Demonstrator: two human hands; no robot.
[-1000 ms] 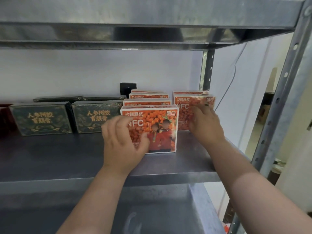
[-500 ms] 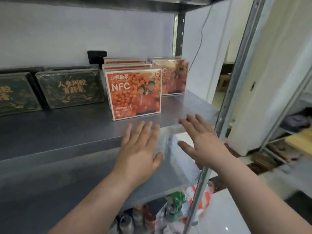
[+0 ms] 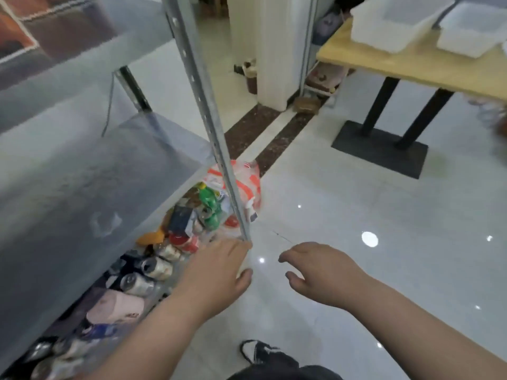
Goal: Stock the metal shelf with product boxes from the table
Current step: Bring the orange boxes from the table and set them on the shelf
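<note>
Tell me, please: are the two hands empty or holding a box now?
Empty. The left hand and right hand hang open over the floor, fingers loosely curled, with no box between them.

Glossy white tiled floor [image 3: 356, 193] spreads out ahead of the hands, catching small bright spots of ceiling light, one big glare patch just beyond the right hand. A dark speckled stone strip [image 3: 247, 133] runs diagonally across it, further off. Up and to the right of the hands stands a wooden table [image 3: 411, 64] on black legs with a flat black base plate [image 3: 381, 149]. Two white plastic bins [image 3: 397, 23] sit on top. Straight ahead, far from the hands, a white pillar [image 3: 274, 50] rises. Everything is a bit smeared with motion blur.
</note>
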